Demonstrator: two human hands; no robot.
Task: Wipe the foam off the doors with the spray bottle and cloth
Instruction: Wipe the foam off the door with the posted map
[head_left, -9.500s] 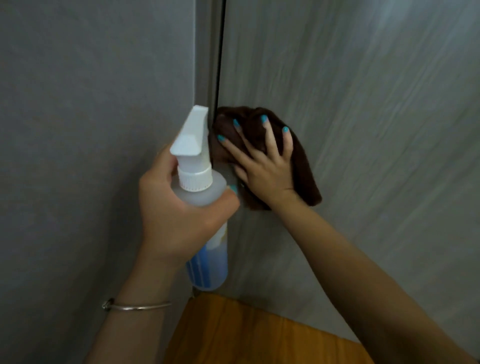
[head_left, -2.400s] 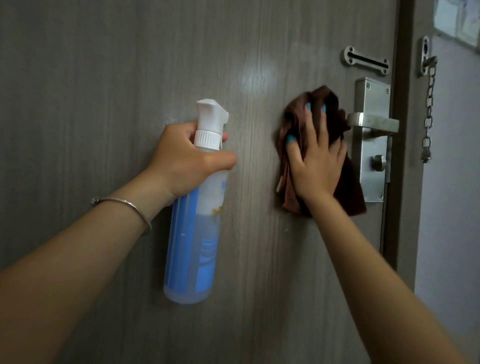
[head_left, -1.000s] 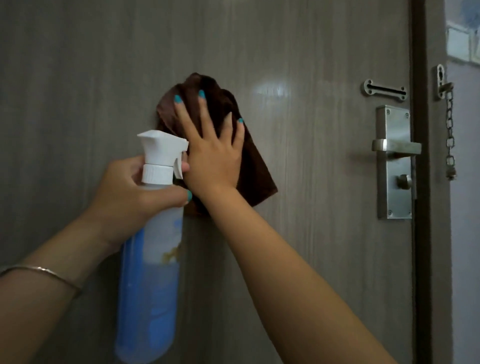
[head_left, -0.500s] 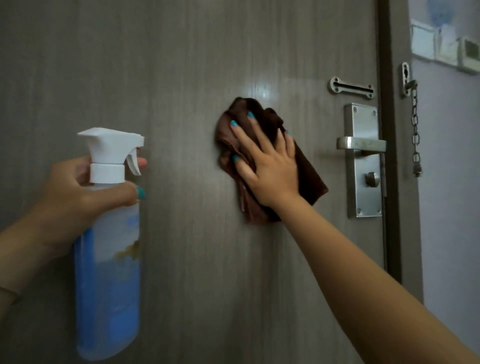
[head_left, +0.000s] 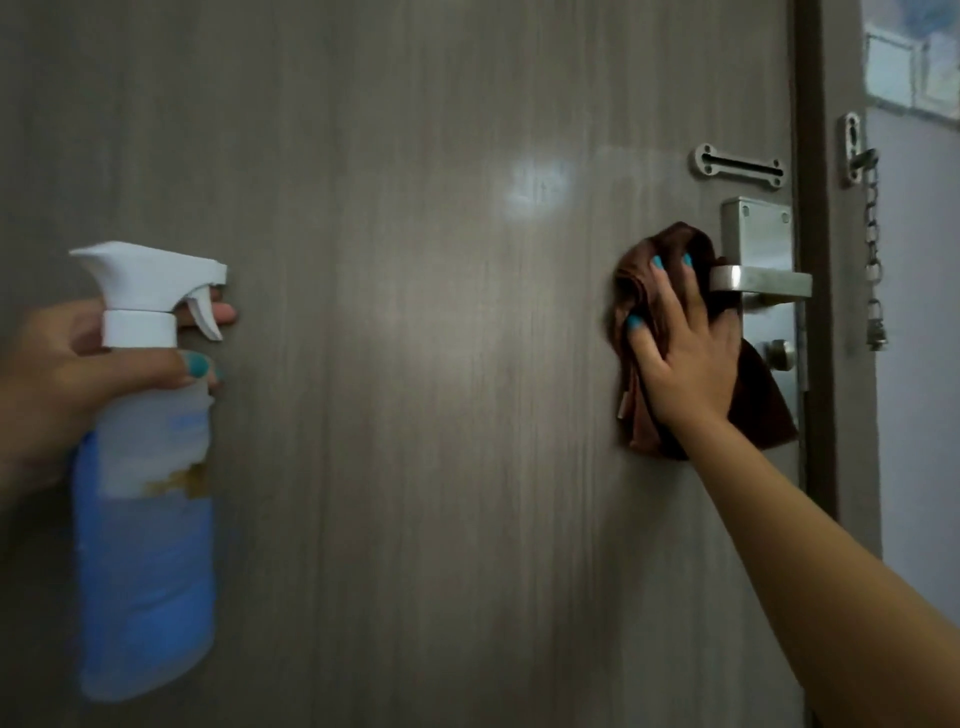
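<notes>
Since half a second earlier: cloth (head_left: 644, 291) and right hand (head_left: 685, 358) had travelled rightward across the door (head_left: 415, 415), from mid-panel to the lever handle (head_left: 763, 283); spray bottle (head_left: 145, 467) stayed at far left.

Item, right hand: lay flat on the brown cloth, fingers spread and straight, pressing it against the door. Cloth was bunched, its upper edge touching the inner end of the lever handle, its lower corner hanging over the steel lock plate (head_left: 758, 228).

Item, left hand (head_left: 57, 374): was wrapped round the neck of the spray bottle, thumb curled across the front, one fingertip showing beyond the white trigger. Bottle was upright, clear plastic, blue label on the lower body; printing too blurred to read, no brand legible.

Item, door: grey-brown wood grain, pale glare patch above centre. No foam could be made out.

Item, fittings: slotted chain-guard plate (head_left: 737, 165) above the lock plate; round knob (head_left: 776, 353) below the lever; chain (head_left: 872, 249) hanging on the frame at right.
</notes>
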